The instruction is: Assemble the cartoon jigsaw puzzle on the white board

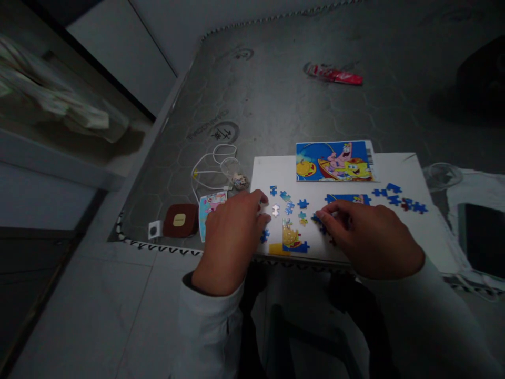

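My left hand (pixel 236 234) hovers at the left side of a white board (pixel 426 231), thumb and index finger apart, with nothing visible between them. Near its fingertips lie several loose jigsaw puzzle pieces (pixel 289 208), mostly blue. My right hand (pixel 366 239) pinches a blue puzzle piece (pixel 316 218) low over the board; its other fingers are curled under and partly hidden. Between the hands sits a joined corner section (pixel 292 238) with a yellow burger picture. Another joined blue section (pixel 333 198) is partly covered by my right hand.
A cartoon picture card (pixel 335 162) lies at the board's back edge. More blue pieces (pixel 394 199) are at the right. Left of the board are a brown box (pixel 180 220), a white cable (pixel 205 171) and a clear cup (pixel 232 167). A dark phone-like slab (pixel 483 237) lies far right; a red packet (pixel 343 76) lies behind.
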Tool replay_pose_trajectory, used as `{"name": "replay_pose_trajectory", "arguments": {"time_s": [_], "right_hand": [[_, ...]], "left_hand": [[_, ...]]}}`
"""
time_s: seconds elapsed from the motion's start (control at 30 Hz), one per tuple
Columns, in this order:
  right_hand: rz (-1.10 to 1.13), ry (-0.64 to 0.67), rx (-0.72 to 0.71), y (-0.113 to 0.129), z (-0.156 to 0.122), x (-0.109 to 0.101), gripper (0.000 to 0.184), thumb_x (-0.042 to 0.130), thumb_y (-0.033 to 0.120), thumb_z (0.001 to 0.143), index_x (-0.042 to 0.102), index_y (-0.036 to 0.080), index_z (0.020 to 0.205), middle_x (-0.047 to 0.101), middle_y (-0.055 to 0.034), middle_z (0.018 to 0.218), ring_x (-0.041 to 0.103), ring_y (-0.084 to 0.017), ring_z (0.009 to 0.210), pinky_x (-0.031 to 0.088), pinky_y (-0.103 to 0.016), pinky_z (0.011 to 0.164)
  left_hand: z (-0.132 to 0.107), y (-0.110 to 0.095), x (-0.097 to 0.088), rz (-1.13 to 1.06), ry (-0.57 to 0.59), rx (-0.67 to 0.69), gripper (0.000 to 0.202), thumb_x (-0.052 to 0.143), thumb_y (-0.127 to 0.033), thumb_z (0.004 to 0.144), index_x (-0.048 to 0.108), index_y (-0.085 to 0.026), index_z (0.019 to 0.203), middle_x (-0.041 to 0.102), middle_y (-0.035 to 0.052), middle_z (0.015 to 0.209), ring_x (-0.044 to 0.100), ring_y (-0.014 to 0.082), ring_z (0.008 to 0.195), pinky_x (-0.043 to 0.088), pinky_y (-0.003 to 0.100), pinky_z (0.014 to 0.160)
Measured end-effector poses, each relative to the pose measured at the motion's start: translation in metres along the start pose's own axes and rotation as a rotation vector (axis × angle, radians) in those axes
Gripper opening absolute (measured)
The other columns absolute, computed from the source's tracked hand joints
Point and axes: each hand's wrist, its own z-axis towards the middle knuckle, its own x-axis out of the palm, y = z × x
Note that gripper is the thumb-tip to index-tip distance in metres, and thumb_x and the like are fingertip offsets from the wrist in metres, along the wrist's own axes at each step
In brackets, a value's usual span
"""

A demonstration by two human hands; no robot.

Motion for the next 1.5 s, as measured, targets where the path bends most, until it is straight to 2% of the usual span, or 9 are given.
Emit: {"name": "replay_pose_trajectory", "arguments": {"time_s": [0.17, 0.37, 0.53, 0.73, 0.9, 1.1, 1.23, 1.37, 1.5], "right_hand": [[0.008, -0.020, -0.030, 0.002, -0.001, 0.001, 0.031, 0.048, 0.042, 0.093, 0.075, 0.026, 0.088, 0.066, -0.0011, 0.062, 0.052, -0.019, 0.053, 0.028, -0.032, 0.055], [0.002, -0.017, -0.032, 0.003, -0.002, 0.002, 0.031, 0.048, 0.042, 0.093, 0.074, 0.027, 0.086, 0.064, -0.0007, 0.060, 0.051, -0.018, 0.053, 0.027, -0.032, 0.054], [-0.006, -0.021, -0.030, 0.004, -0.002, 0.003, 0.032, 0.048, 0.043, 0.094, 0.074, 0.026, 0.086, 0.064, -0.0007, 0.060, 0.051, -0.018, 0.053, 0.027, -0.032, 0.055], [-0.007, -0.021, -0.030, 0.004, -0.002, 0.003, 0.030, 0.050, 0.042, 0.093, 0.074, 0.027, 0.086, 0.064, -0.0006, 0.060, 0.052, -0.018, 0.053, 0.027, -0.032, 0.055], [-0.010, -0.011, -0.034, 0.007, -0.002, 0.003, 0.031, 0.048, 0.042, 0.094, 0.074, 0.027, 0.087, 0.064, -0.0009, 0.060, 0.052, -0.018, 0.053, 0.027, -0.032, 0.054], [0.000, 0.003, -0.034, 0.009, -0.002, 0.001, 0.029, 0.050, 0.041, 0.094, 0.074, 0.026, 0.088, 0.065, -0.0004, 0.060, 0.054, -0.018, 0.053, 0.029, -0.032, 0.055], [0.044, 0.023, -0.025, 0.011, -0.002, 0.002, 0.029, 0.051, 0.041, 0.093, 0.074, 0.027, 0.086, 0.068, -0.0009, 0.065, 0.058, -0.019, 0.057, 0.031, -0.031, 0.056], [0.149, 0.051, -0.063, 0.013, -0.004, 0.002, 0.029, 0.050, 0.041, 0.094, 0.075, 0.028, 0.086, 0.073, 0.0004, 0.073, 0.061, -0.018, 0.062, 0.033, -0.031, 0.058], [0.202, 0.070, -0.078, 0.013, -0.005, 0.003, 0.025, 0.054, 0.042, 0.093, 0.075, 0.029, 0.087, 0.072, 0.0025, 0.070, 0.061, -0.016, 0.060, 0.033, -0.030, 0.058]], "left_hand": [[0.006, -0.006, 0.006, -0.014, 0.008, 0.098, 0.025, 0.071, -0.030, 0.087, 0.069, -0.029, 0.112, 0.071, 0.0011, 0.107, 0.067, 0.0268, 0.094, 0.044, 0.036, 0.070], [0.008, -0.006, 0.007, -0.034, 0.008, 0.092, 0.014, 0.072, -0.028, 0.086, 0.069, -0.027, 0.099, 0.071, 0.0004, 0.102, 0.066, 0.0261, 0.092, 0.041, 0.035, 0.069], [0.009, -0.007, 0.005, -0.071, 0.045, 0.081, 0.003, 0.066, -0.023, 0.088, 0.068, -0.026, 0.089, 0.073, -0.0014, 0.090, 0.067, 0.0221, 0.082, 0.038, 0.033, 0.066], [0.010, -0.006, 0.008, -0.077, 0.037, 0.079, 0.021, 0.070, -0.025, 0.087, 0.069, -0.030, 0.107, 0.075, -0.0015, 0.101, 0.068, 0.0238, 0.089, 0.041, 0.033, 0.069], [0.010, -0.004, 0.009, -0.091, 0.015, 0.098, 0.016, 0.071, -0.024, 0.085, 0.069, -0.026, 0.100, 0.075, 0.0004, 0.101, 0.067, 0.0254, 0.092, 0.044, 0.035, 0.074], [0.010, -0.006, 0.005, -0.183, 0.023, 0.108, 0.010, 0.071, -0.024, 0.085, 0.070, -0.027, 0.094, 0.077, -0.0031, 0.089, 0.069, 0.0224, 0.083, 0.045, 0.034, 0.074], [0.009, -0.008, 0.005, -0.321, 0.029, 0.162, 0.013, 0.067, -0.026, 0.089, 0.073, -0.029, 0.100, 0.078, -0.0040, 0.090, 0.070, 0.0188, 0.083, 0.046, 0.031, 0.075], [0.006, -0.010, 0.004, -0.432, 0.091, 0.199, 0.019, 0.065, -0.024, 0.090, 0.073, -0.029, 0.107, 0.078, -0.0041, 0.091, 0.072, 0.0168, 0.084, 0.047, 0.028, 0.073], [0.004, -0.014, 0.004, -0.477, 0.115, 0.219, 0.020, 0.066, -0.022, 0.089, 0.071, -0.028, 0.107, 0.078, -0.0049, 0.090, 0.072, 0.0159, 0.086, 0.047, 0.026, 0.073]]}}
